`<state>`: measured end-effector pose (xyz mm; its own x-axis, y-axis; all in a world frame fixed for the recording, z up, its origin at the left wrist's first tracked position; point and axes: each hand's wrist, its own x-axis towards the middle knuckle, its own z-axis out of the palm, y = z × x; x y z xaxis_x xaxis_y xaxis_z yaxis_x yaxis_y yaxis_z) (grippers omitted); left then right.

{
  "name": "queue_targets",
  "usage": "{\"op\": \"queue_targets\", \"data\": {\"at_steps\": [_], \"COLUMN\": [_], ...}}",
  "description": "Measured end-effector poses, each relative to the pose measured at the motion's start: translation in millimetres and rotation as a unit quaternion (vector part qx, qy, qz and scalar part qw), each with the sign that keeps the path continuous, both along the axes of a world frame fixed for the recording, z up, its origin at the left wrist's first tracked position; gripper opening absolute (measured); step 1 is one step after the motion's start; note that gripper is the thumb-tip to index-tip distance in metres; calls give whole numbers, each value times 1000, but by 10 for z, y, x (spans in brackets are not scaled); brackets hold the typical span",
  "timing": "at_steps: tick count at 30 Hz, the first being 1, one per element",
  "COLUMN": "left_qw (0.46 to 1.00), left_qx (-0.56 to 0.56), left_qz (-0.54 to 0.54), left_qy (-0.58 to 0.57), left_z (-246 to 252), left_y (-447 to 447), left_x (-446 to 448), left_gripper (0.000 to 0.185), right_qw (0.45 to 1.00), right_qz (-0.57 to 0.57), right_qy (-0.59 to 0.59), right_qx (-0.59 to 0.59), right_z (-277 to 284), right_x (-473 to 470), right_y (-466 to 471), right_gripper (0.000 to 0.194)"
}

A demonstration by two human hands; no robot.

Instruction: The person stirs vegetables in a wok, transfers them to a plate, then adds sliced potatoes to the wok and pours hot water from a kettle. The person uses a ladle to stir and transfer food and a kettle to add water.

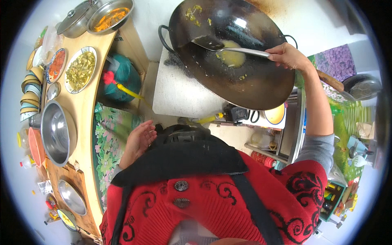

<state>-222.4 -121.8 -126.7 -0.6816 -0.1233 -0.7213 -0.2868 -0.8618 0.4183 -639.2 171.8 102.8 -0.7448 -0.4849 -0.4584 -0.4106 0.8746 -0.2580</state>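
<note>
My right hand grips the metal shaft of a wok spatula. Its blade lies low inside a large dark wok, beside a shallow pool of yellowish liquid in the bottom. Bits of green vegetable cling to the far wall of the wok. Beyond my right wrist a wooden handle shows; I cannot tell whether it belongs to the spatula. My left hand hangs near my black apron, holding nothing, its fingers loosely bent.
On the wooden counter at left stand a plate of chopped green vegetables, a plate of chopped red food, a steel basin and a lidded pot. A yellow hose runs beneath. The wok overhangs a white stovetop.
</note>
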Motion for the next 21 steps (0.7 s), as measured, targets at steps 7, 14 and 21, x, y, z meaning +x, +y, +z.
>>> {"op": "queue_targets", "data": {"at_steps": [7, 14, 21], "left_qw": [1000, 1000, 1000], "left_qx": [-6, -1, -1], "left_qz": [-14, 1, 24], "left_qy": [-1, -9, -6], "left_z": [-19, -3, -50], "left_y": [-6, -10, -4], "left_x": [-1, 72, 99], "left_gripper": [30, 30, 31], "right_qw": [889, 832, 809], "right_qz": [49, 119, 182], "right_qy": [443, 540, 558], "right_qx": [103, 51, 22], "right_z": [150, 38, 119], "right_x": [-375, -682, -577], "right_y": [5, -329, -383], "right_gripper": [30, 30, 30]}}
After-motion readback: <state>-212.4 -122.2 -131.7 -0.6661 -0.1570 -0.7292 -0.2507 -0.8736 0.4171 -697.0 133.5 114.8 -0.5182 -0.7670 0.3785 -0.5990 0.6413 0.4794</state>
